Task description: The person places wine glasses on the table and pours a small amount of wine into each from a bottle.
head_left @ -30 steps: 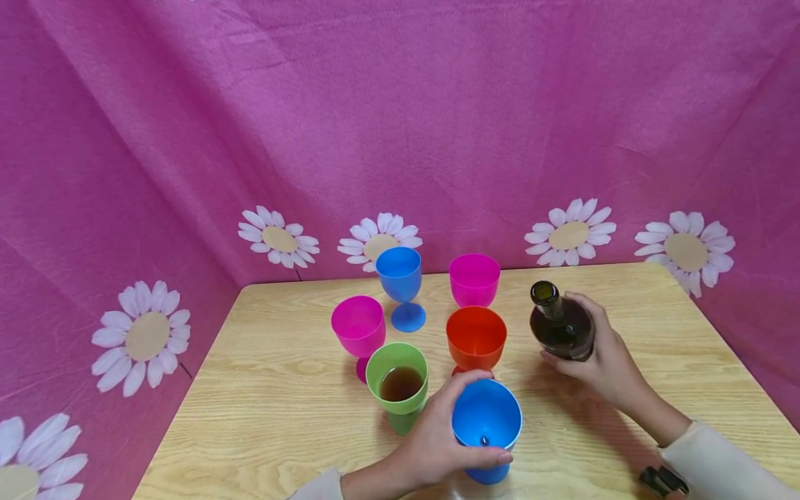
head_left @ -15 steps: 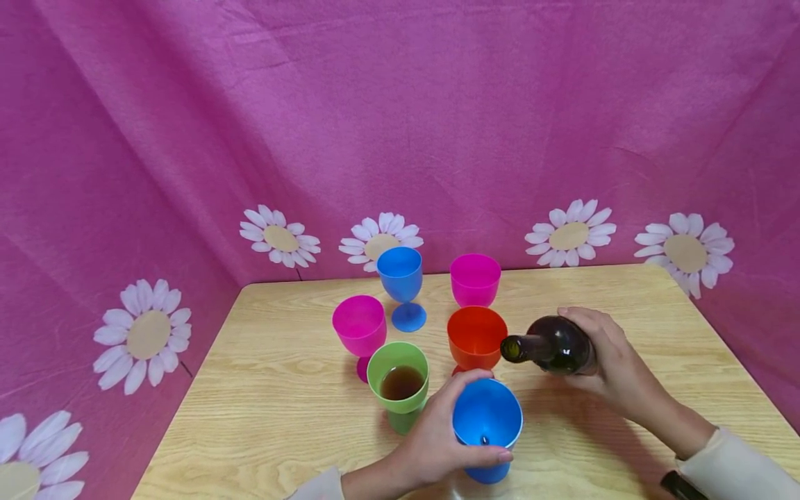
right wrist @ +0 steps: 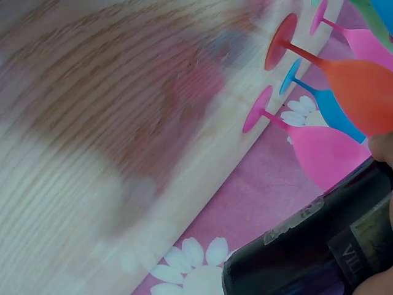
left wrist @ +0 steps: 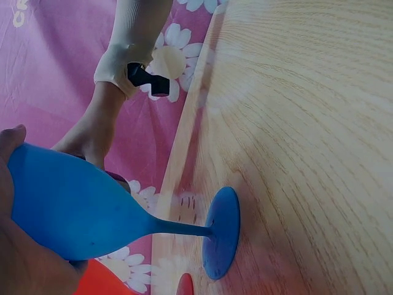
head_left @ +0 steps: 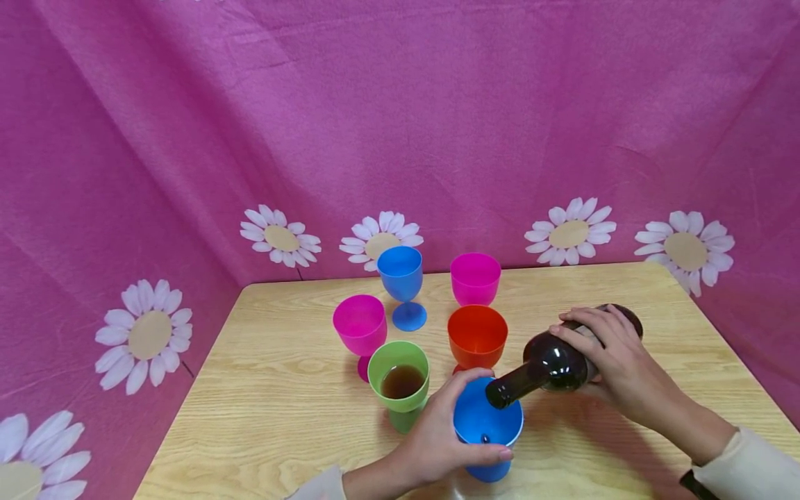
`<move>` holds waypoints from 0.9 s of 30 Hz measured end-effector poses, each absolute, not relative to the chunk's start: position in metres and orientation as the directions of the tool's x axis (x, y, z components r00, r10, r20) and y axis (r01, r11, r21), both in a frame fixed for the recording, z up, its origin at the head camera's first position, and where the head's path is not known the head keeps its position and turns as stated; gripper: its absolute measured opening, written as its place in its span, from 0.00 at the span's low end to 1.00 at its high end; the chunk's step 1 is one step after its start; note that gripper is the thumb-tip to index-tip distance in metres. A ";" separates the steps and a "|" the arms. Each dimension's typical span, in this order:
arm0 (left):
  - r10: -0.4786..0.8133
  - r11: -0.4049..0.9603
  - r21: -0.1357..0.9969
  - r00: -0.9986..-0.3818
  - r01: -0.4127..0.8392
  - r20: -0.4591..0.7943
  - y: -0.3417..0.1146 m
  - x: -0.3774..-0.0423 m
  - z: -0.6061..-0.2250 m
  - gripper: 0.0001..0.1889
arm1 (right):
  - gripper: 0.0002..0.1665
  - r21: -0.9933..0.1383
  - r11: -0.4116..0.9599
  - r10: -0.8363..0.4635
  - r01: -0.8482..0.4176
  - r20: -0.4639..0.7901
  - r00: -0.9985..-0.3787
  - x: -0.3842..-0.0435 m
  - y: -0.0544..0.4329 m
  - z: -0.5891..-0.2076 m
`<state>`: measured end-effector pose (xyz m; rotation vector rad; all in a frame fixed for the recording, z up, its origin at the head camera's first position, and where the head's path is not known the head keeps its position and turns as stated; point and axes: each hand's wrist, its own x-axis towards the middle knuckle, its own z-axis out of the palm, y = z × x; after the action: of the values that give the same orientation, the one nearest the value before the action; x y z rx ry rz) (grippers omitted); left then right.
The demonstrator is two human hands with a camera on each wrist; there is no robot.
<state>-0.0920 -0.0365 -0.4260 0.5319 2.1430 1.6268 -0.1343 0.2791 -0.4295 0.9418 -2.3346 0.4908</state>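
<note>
My left hand (head_left: 440,437) grips the bowl of a blue goblet (head_left: 478,417), thumb and fingers round it near the rim. The goblet's foot rests on the table in the left wrist view, with a small dark spot inside the bowl. My right hand (head_left: 625,368) holds a dark wine bottle (head_left: 556,361) round its body. The bottle is tilted down to the left, its mouth over the blue goblet's opening. Part of its label (right wrist: 362,246) shows in the right wrist view. Just left of my left hand stands a green goblet (head_left: 400,410) with brown liquid in it.
An orange goblet (head_left: 477,337) stands right behind the held one. Farther back are a pink goblet (head_left: 359,326), another blue goblet (head_left: 400,278) and a second pink goblet (head_left: 475,278). The wooden table (head_left: 281,417) ends at a pink curtain (head_left: 437,125) with daisies.
My right hand has tipped the bottle from upright to slanting down, bringing its mouth leftward over the blue goblet. My left hand and the goblets have stayed in place.
</note>
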 end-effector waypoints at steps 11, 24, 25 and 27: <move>0.520 0.252 0.967 -0.849 0.044 -0.097 -0.036 -0.092 -0.425 0.40 | 0.45 0.004 0.685 -0.586 -0.729 0.597 -0.548 -0.136 0.287 -0.418; 0.529 0.246 0.968 -0.844 0.054 -0.087 -0.036 -0.093 -0.426 0.39 | 0.38 0.077 0.691 -0.608 -0.719 0.600 -0.520 -0.138 0.291 -0.413; 0.531 0.244 0.968 -0.843 0.053 -0.087 -0.036 -0.094 -0.426 0.39 | 0.37 0.080 0.691 -0.609 -0.718 0.598 -0.521 -0.138 0.291 -0.412; 0.536 0.242 0.969 -0.840 0.058 -0.083 -0.037 -0.094 -0.426 0.39 | 0.38 0.086 0.693 -0.612 -0.716 0.594 -0.522 -0.137 0.291 -0.412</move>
<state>-0.0939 -0.0365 -0.4262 0.5442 2.1220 1.6286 -0.1372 0.2915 -0.4115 1.0127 -2.2990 0.2242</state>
